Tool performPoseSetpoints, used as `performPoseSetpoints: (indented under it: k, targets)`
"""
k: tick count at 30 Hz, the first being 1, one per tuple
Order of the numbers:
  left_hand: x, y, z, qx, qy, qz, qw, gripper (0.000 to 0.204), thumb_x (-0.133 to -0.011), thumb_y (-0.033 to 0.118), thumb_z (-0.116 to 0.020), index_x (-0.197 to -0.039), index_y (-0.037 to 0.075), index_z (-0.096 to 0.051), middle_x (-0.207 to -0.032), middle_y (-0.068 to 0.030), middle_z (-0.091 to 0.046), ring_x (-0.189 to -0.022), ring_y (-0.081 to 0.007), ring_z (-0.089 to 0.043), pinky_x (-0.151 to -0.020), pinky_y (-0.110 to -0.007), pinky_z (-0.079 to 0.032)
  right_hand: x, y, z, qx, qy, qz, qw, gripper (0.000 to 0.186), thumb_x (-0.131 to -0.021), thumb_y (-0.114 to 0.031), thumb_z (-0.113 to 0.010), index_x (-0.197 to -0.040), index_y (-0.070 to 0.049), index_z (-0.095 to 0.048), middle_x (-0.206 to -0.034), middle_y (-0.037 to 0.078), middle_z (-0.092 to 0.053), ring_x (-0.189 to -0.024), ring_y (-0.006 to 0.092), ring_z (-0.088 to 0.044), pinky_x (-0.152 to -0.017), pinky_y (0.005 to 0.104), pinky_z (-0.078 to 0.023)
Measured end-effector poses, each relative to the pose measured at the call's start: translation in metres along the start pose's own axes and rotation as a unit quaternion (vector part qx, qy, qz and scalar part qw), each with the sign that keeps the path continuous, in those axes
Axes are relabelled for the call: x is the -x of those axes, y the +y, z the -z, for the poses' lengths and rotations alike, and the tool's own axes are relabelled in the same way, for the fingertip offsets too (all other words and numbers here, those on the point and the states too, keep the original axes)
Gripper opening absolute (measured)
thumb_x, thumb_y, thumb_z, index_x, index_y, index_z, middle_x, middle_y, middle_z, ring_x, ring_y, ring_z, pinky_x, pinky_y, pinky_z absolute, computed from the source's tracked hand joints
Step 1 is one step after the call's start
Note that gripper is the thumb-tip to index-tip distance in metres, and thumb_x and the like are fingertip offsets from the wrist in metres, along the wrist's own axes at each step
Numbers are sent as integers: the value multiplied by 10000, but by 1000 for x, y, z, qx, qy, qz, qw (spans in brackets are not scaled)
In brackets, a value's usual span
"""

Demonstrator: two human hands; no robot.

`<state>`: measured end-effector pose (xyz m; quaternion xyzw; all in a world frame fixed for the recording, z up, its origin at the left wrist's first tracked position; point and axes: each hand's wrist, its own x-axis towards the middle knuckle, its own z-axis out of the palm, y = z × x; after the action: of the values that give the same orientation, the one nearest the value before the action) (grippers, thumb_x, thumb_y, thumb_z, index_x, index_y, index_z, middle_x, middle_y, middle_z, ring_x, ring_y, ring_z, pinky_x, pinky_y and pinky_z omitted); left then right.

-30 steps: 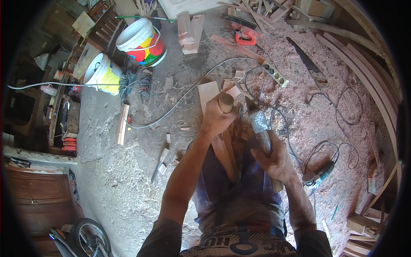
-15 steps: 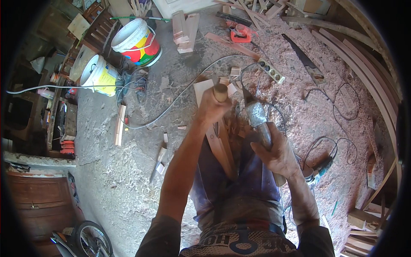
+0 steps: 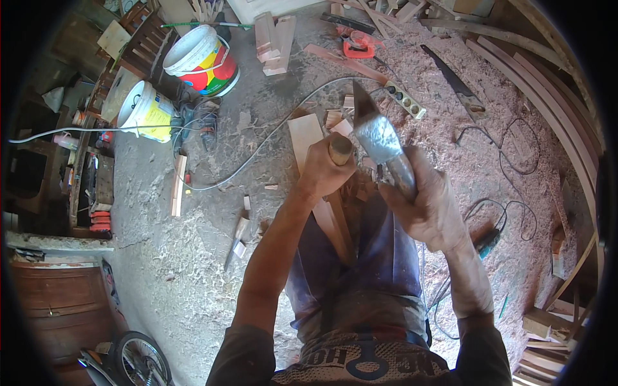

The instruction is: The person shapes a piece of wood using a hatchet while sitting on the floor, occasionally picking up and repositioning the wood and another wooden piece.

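My left hand (image 3: 324, 170) is closed around a round wooden handle (image 3: 340, 150), its top end showing; the blade or tip below is hidden, so I cannot tell the tool's kind. Under that fist, a pale wooden board (image 3: 305, 136) slants down between my legs. My right hand (image 3: 430, 209) grips a hatchet-like tool (image 3: 381, 140) by its shaft. Its broad shiny metal head, with a dark tapering end pointing away from me, is raised to the right of the wooden handle and apart from it. Small wood offcuts (image 3: 334, 118) lie around the board.
A power strip (image 3: 405, 101), a handsaw (image 3: 454, 80) and a red-orange power tool (image 3: 358, 46) lie ahead on the shavings. Two buckets (image 3: 201, 61) stand at the far left. Cables cross the floor. Another power tool (image 3: 490, 243) lies right of my arm.
My right hand has lifted the hatchet-like tool, its head now looking larger and farther forward. My left hand, still around the wooden handle, has shifted slightly right and toward me.
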<state>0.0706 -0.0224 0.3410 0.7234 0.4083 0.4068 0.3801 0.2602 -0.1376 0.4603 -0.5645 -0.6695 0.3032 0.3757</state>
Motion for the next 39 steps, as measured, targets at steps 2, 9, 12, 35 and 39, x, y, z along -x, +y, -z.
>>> performPoseSetpoints:
  k: [2,9,12,35,39]
  targets:
    - [5,2,0,-21,-24,19,999,203,-767,66,-760,-949,41,-676,-900,-76,-702,-821,-195,-678,-732,-340,-545,-5,2,-1,56,10,48,997,334,-852,-56,-661,-1126,-8,-476,-763,233,-655,-674,408,-697,-582,477,-539]
    - [18,-10,2,-75,29,-124,989,247,-751,109,-765,-978,58,-683,-939,-93,-711,-840,-283,-696,-723,-374,-554,-15,34,-13,234,-97,110,961,485,-787,-49,-679,-1196,-11,-421,-873,233,-667,-735,423,-696,-617,475,-575]
    - [28,-13,12,-76,21,-69,994,321,-759,88,-737,-1065,28,-665,-995,-124,-711,-896,-268,-707,-773,-373,-563,-16,-3,-3,159,-61,117,978,476,-797,-79,-692,-1192,-14,-434,-872,228,-664,-741,422,-698,-619,472,-574]
    - [28,-20,22,-39,65,-80,994,378,-755,59,-780,-1112,21,-664,-978,-90,-722,-898,-172,-684,-796,-323,-537,-5,20,-25,111,-54,115,986,341,-905,-97,-625,-1186,7,-463,-748,222,-661,-725,457,-677,-588,511,-543]
    - [0,17,10,-30,50,-33,998,279,-759,80,-784,-1004,17,-669,-912,-100,-725,-853,-151,-678,-774,-321,-532,-7,20,-20,32,-4,77,997,357,-901,-95,-643,-1213,-6,-495,-771,227,-682,-776,432,-705,-623,468,-559]
